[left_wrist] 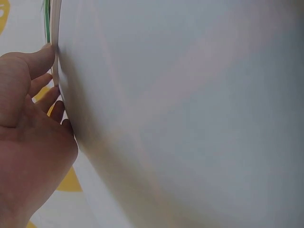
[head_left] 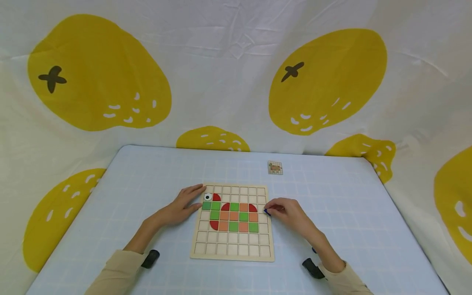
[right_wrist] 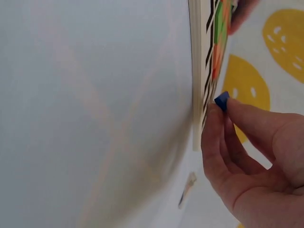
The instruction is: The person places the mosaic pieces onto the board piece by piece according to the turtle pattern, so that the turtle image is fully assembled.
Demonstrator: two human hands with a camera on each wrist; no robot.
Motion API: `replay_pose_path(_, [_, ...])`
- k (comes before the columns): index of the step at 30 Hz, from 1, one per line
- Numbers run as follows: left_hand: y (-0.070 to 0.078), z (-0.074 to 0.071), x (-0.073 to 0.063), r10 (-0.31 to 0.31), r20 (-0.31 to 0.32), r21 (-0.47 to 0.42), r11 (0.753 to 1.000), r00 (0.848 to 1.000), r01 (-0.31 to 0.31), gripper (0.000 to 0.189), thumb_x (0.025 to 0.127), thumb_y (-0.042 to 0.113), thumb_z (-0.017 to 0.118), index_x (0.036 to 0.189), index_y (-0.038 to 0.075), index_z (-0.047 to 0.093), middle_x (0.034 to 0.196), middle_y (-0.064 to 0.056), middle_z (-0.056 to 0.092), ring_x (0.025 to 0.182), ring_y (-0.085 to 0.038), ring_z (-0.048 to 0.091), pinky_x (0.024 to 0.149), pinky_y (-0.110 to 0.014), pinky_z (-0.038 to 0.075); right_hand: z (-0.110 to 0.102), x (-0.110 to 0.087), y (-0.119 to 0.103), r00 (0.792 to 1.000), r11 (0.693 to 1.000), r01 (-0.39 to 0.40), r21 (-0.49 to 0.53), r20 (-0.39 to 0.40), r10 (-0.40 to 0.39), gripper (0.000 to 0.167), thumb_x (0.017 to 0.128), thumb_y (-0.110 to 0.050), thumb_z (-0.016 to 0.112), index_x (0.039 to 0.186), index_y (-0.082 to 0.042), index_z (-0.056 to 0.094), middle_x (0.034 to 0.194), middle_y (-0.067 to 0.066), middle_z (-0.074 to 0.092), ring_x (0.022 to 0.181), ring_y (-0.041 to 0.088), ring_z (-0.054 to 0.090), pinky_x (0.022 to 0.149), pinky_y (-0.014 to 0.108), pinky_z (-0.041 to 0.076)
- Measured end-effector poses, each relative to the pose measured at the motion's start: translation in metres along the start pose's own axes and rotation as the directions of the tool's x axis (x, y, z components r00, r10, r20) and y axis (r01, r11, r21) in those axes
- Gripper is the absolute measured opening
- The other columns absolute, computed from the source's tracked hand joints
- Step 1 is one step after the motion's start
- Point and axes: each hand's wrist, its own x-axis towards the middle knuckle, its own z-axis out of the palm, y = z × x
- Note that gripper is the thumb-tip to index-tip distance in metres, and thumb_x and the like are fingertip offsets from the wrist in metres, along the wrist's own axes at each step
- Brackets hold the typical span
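A square wooden grid board lies on the table, with green, orange and red tiles and an eye tile set in its cells. My left hand touches the board's left edge, fingers extended near the upper left corner; in the left wrist view its thumb and fingertips meet the board's side. At the board's right edge my right hand pinches a small blue tile between thumb and fingers. Most of that tile is hidden by the fingertips in the head view.
A small picture card with a grid pattern lies behind the board, to the right. Beneath everything is a pale checked tablecloth. A white curtain with yellow fruit prints hangs behind the table. Black wrist straps show at both forearms.
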Motion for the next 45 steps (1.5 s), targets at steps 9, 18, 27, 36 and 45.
replay_pose_path(9, [0.001,-0.001,-0.001,0.003,0.007,-0.012,1.0,1.0,-0.003,0.059,0.106,0.015,0.058,0.159,0.002,0.035,0.164,-0.022,0.028,0.149,-0.046,0.022,0.116,-0.067,0.025,0.01,0.002,-0.006,0.998,0.999,0.036,0.029,0.055,-0.037,0.01,0.097,-0.002,0.07,0.104,-0.004,0.077,0.104,0.006,0.075,0.091,0.015,0.069,0.08,0.026,0.058])
replay_pose_path(18, [0.001,-0.002,-0.001,-0.001,0.01,-0.003,1.0,1.0,0.001,0.059,0.107,0.018,0.057,0.159,0.002,0.035,0.164,-0.022,0.028,0.149,-0.045,0.022,0.116,-0.067,0.025,0.013,0.003,-0.009,0.998,1.0,0.007,0.004,0.055,-0.007,0.006,0.095,-0.001,0.072,0.099,-0.004,0.076,0.095,0.002,0.073,0.083,0.01,0.065,0.075,0.025,0.057])
replay_pose_path(27, [0.002,-0.002,-0.001,-0.001,0.007,-0.002,1.0,1.0,0.001,0.058,0.107,0.017,0.057,0.159,0.001,0.035,0.164,-0.023,0.029,0.149,-0.046,0.022,0.116,-0.066,0.026,0.014,0.002,-0.01,0.999,1.0,-0.016,-0.001,0.043,0.016,0.003,0.094,-0.002,0.073,0.097,-0.003,0.074,0.089,0.001,0.07,0.078,0.01,0.062,0.071,0.024,0.055])
replay_pose_path(36, [0.001,-0.001,-0.001,0.006,0.004,-0.003,1.0,1.0,-0.006,0.059,0.107,0.018,0.057,0.158,0.001,0.035,0.163,-0.023,0.029,0.148,-0.047,0.023,0.116,-0.067,0.026,0.005,-0.01,-0.006,1.0,0.999,-0.014,-0.04,0.013,0.014,0.006,0.096,-0.006,0.072,0.101,-0.006,0.074,0.096,-0.001,0.071,0.084,0.01,0.063,0.076,0.025,0.056])
replay_pose_path(45, [0.002,0.0,-0.002,0.014,-0.001,-0.005,1.0,1.0,-0.014,0.058,0.107,0.017,0.057,0.158,0.001,0.035,0.164,-0.024,0.028,0.148,-0.047,0.022,0.116,-0.068,0.026,-0.008,-0.029,0.003,0.998,0.996,-0.049,-0.073,-0.041,0.046,0.011,0.096,-0.007,0.072,0.107,-0.005,0.073,0.101,-0.001,0.071,0.089,0.012,0.066,0.078,0.027,0.058])
